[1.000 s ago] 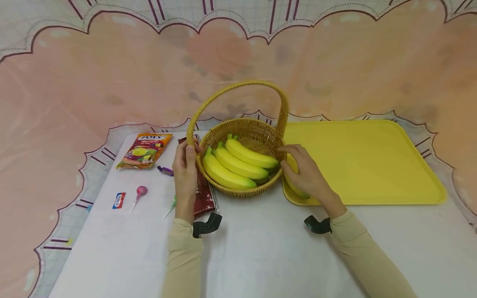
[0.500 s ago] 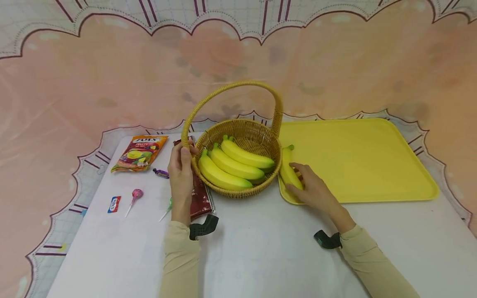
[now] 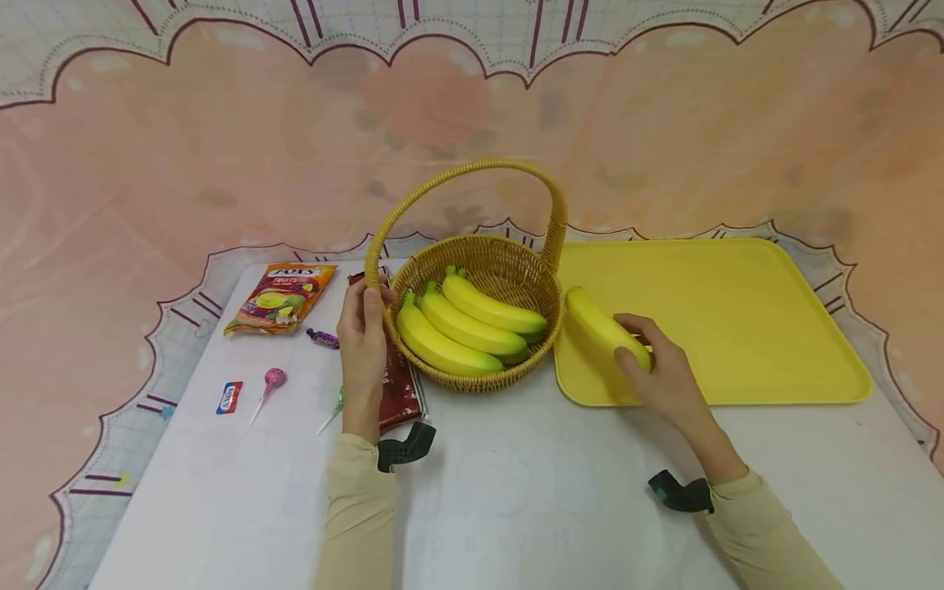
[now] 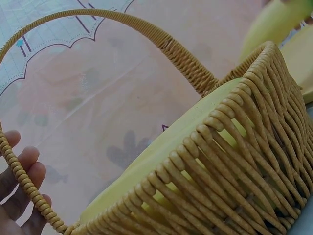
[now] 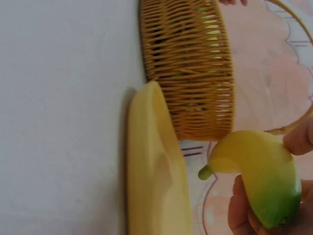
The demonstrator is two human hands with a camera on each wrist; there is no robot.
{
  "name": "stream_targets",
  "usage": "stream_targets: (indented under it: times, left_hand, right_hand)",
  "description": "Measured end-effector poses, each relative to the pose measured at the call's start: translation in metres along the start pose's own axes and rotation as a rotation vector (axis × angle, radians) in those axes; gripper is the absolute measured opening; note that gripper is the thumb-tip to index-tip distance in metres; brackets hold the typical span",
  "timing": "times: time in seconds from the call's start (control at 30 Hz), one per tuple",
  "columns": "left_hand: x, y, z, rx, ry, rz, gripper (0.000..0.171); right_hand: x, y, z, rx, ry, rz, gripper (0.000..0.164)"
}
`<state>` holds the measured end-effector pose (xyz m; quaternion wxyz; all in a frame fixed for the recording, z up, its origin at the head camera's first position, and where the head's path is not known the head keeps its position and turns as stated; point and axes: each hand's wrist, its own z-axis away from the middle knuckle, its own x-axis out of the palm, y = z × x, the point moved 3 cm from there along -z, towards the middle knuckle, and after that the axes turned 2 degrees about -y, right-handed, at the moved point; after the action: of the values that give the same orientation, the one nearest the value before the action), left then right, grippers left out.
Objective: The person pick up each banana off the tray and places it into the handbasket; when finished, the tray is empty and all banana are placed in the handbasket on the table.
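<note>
My right hand (image 3: 664, 373) pinches a banana (image 3: 601, 328) near its lower end, over the left end of a yellow tray (image 3: 737, 328). In the right wrist view this banana (image 5: 266, 176) shows a green tip and hangs above the tray's rim. A woven wicker basket (image 3: 479, 383) with a tall arched handle stands left of the tray. Several bananas (image 3: 472, 324) lie inside it. At the basket's left side my left hand (image 3: 363, 352) holds the base of the handle, thumb in front. The left wrist view shows those fingers (image 4: 29, 156) around the handle (image 4: 24, 183).
Left of the basket lie an orange candy bag (image 3: 280, 299), a purple wrapped candy (image 3: 322, 338), a pink lollipop (image 3: 274, 378) and a small red-blue packet (image 3: 229, 397). A dark red package (image 3: 401, 393) and a green lollipop (image 3: 339, 401) lie partly behind my left hand.
My right hand has moved right from the basket's rim, taken hold of the banana on the tray and lifted it. The left hand stays at the handle.
</note>
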<state>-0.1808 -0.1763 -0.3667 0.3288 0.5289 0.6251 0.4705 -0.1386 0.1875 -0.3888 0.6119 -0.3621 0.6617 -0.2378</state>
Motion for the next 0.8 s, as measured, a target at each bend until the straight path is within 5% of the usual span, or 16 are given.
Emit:
stream_targets:
  times: [0.23, 0.4, 0.8]
  left_hand:
    - [0.001, 0.000, 0.000, 0.004, -0.007, 0.001, 0.029]
    - [0.000, 0.000, -0.001, 0.005, -0.007, -0.010, 0.030]
    - [-0.001, 0.001, 0.001, -0.008, -0.015, -0.018, 0.031]
  right_hand:
    - [-0.016, -0.015, 0.005, -0.139, 0.099, -0.131, 0.042]
    - [-0.010, -0.028, -0.008, -0.234, 0.019, -0.127, 0.043]
    - [0.030, -0.069, -0.076, -0.263, -0.233, 0.028, 0.046]
